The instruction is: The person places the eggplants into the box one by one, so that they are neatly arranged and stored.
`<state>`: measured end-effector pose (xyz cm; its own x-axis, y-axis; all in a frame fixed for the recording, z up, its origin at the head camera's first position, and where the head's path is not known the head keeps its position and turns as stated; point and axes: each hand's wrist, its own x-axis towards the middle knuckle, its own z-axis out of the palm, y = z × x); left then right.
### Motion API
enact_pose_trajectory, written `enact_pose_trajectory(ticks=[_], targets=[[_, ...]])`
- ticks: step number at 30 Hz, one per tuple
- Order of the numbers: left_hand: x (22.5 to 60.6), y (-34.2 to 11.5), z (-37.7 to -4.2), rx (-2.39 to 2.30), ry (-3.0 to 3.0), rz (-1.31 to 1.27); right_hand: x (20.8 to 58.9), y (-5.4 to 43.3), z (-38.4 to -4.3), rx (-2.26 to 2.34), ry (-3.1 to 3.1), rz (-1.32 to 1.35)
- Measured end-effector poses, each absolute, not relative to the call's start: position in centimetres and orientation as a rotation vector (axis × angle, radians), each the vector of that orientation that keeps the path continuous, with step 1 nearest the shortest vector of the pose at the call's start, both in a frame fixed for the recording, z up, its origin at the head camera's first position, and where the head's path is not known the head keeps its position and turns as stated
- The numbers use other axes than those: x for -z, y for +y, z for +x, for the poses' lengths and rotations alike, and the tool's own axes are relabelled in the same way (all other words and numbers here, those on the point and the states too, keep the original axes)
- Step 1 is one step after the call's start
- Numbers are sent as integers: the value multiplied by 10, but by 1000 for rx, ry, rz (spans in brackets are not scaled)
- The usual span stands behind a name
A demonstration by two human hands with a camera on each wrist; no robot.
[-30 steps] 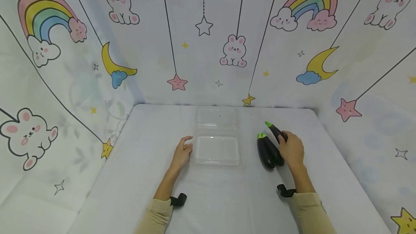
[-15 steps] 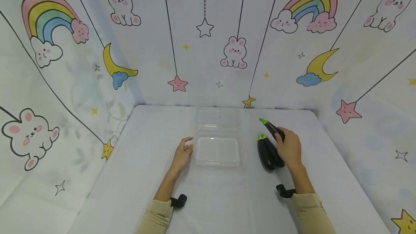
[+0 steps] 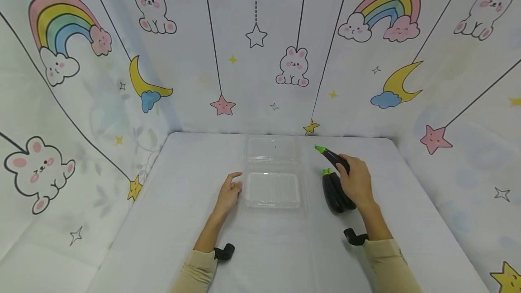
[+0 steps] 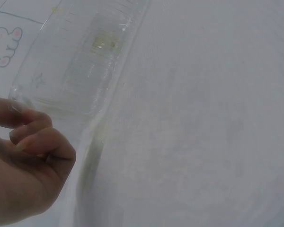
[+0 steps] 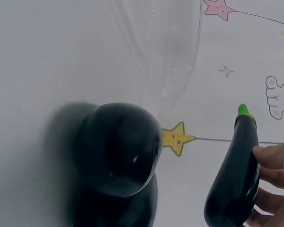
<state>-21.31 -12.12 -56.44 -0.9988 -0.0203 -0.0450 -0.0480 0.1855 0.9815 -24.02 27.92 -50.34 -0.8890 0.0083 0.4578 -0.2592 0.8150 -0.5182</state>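
Observation:
My right hand [image 3: 358, 180] grips a small dark eggplant [image 3: 333, 157] with a bright green stem that points toward the back left. In the right wrist view, the thumb and fingers hold this eggplant [image 5: 236, 175] from one side. Two more eggplants [image 3: 334, 196] lie side by side just below the hand, partly covered by it. A clear plastic container [image 3: 272, 189] stands with its lid [image 3: 272, 149] folded open behind it. My left hand [image 3: 228, 196] rests at the container's left edge, fingers loosely curled. In the left wrist view, its fingers are by the container corner; contact is hard to tell.
A white cloth covers the table [image 3: 260, 248]. White fabric walls [image 3: 195, 49] printed with rabbits, stars and rainbows enclose its back and sides. Black wrist-worn devices [image 3: 224, 252] sit on both forearms.
My right hand has shifted left with the held eggplant, whose stem has swung toward the container. The left hand, the container and the two lying eggplants stay in place.

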Motion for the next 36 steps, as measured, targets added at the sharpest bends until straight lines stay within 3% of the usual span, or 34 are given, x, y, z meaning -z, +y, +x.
enact_pose_trajectory(ticks=[36], targets=[[566,-120,-213,-1973,2423,-75,500,211,-253,-837,-2594,460]])
